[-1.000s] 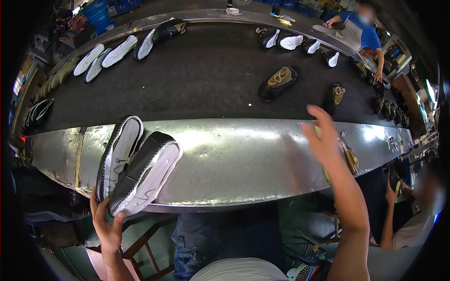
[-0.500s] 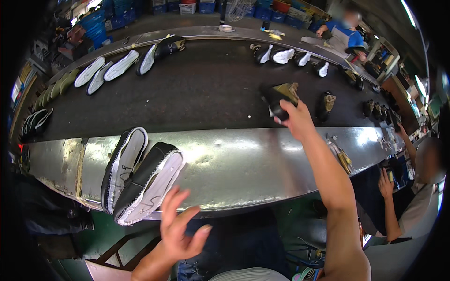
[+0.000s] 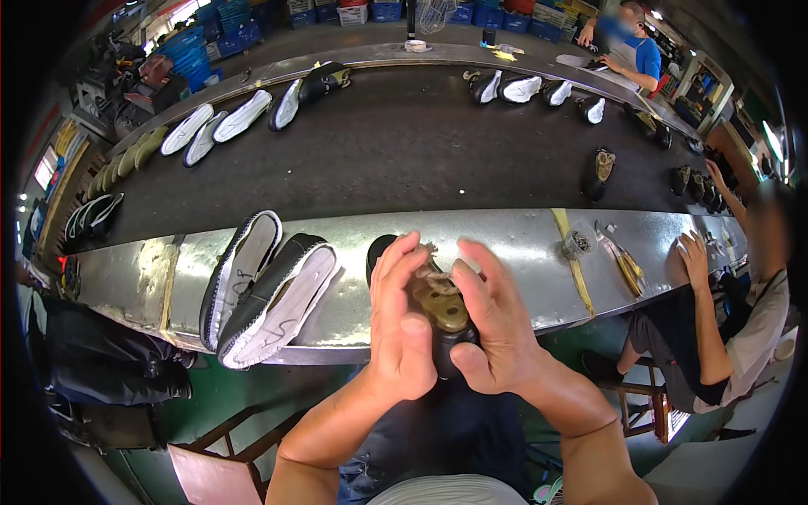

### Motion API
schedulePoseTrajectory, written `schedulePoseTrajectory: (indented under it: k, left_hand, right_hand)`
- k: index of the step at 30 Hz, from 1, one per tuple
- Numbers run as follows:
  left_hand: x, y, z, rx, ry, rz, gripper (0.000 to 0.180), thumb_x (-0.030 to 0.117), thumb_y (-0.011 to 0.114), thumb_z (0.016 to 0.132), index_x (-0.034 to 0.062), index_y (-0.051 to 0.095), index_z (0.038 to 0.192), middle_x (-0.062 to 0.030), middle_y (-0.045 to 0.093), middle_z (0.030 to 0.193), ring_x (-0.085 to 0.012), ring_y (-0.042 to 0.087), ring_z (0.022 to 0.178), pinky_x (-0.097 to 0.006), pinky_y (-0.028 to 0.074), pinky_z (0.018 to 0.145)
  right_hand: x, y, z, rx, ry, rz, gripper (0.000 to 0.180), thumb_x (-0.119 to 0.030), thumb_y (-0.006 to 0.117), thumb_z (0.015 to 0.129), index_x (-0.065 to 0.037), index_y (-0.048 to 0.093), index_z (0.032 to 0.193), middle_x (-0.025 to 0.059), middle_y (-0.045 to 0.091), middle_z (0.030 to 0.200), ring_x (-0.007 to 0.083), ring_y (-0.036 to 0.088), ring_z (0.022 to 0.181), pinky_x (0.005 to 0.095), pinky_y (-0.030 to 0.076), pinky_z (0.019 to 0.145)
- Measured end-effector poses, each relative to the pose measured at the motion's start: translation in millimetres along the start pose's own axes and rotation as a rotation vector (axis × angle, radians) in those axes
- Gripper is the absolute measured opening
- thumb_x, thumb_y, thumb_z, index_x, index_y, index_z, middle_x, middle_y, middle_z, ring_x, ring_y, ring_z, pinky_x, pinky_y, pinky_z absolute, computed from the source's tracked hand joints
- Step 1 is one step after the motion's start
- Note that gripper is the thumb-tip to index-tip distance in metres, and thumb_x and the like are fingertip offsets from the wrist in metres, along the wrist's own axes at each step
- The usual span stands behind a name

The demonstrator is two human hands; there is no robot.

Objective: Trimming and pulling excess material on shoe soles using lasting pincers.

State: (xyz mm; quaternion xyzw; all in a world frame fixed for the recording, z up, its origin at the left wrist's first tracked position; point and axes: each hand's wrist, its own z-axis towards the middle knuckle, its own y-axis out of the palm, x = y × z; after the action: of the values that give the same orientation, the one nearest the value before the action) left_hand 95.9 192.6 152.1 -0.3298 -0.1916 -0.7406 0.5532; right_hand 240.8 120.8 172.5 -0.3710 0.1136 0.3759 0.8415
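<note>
Between my two hands is a black shoe [image 3: 451, 343] with an olive-gold shoe last [image 3: 443, 310] in it, at the bench's near edge. My left hand [image 3: 398, 324] is upright along its left side, fingers stretched. On the other side my right hand [image 3: 495, 316] has its thumb apart from bent fingers, close to the shoe. Whether either palm presses on it I cannot tell. A rounded black piece [image 3: 381, 247] shows behind my left fingers, mostly hidden. To the left lie two black moccasins [image 3: 282, 295] with white insoles, angled over the bench edge.
Beyond the metal bench [image 3: 353, 240] runs a dark belt [image 3: 362, 160] with shoes along its far side and a lone shoe [image 3: 600, 172] at right. A clear cup [image 3: 579, 240] and tools [image 3: 623, 261] sit right. One co-worker [image 3: 715, 337] is at right, another [image 3: 627, 50] across.
My right hand has brought the black shoe from over the belt back to the bench in front of me. My left hand has risen to the shoe's left side. The view has shifted slightly.
</note>
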Motion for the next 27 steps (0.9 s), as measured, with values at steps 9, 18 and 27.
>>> schedulePoseTrajectory:
  k: [9, 18, 27]
  left_hand:
    - [16.4, 0.3, 6.2, -0.014, -0.046, -0.113, 0.044, 0.029, 0.034, 0.109, -0.0006, 0.066, 0.102, -0.0148, 0.066, 0.105, -0.0315, 0.05, 0.123, -0.047, 0.034, 0.11]
    - [8.3, -0.9, 14.0, -0.06, -0.12, -0.104, 0.041, 0.026, 0.033, 0.11, -0.0025, 0.061, 0.116, -0.0159, 0.054, 0.132, -0.0207, 0.051, 0.123, -0.037, 0.041, 0.105]
    - [-5.1, -4.1, -7.6, 0.19, -0.375, -0.273, 0.042, 0.032, 0.036, 0.11, 0.003, 0.045, 0.139, -0.0132, 0.059, 0.128, -0.0177, 0.057, 0.116, -0.033, 0.045, 0.1]
  right_hand:
    - [-13.7, 22.5, 2.9, 0.129, 0.074, 0.464, 0.024, -0.016, 0.063, 0.094, 0.001, 0.062, 0.112, 0.0204, 0.056, 0.135, 0.0393, 0.05, 0.133, 0.0436, 0.042, 0.107]
    - [-18.5, 27.2, 10.3, 0.216, 0.33, 0.815, 0.021, -0.014, 0.058, 0.101, 0.001, 0.067, 0.114, 0.0128, 0.057, 0.138, 0.0231, 0.05, 0.133, 0.0376, 0.038, 0.109]
    - [-7.6, 11.0, -12.8, -0.084, 0.392, 0.709, 0.057, -0.011, 0.075, 0.085, -0.004, 0.053, 0.137, 0.0154, 0.047, 0.145, 0.0233, 0.047, 0.133, 0.0365, 0.038, 0.11]
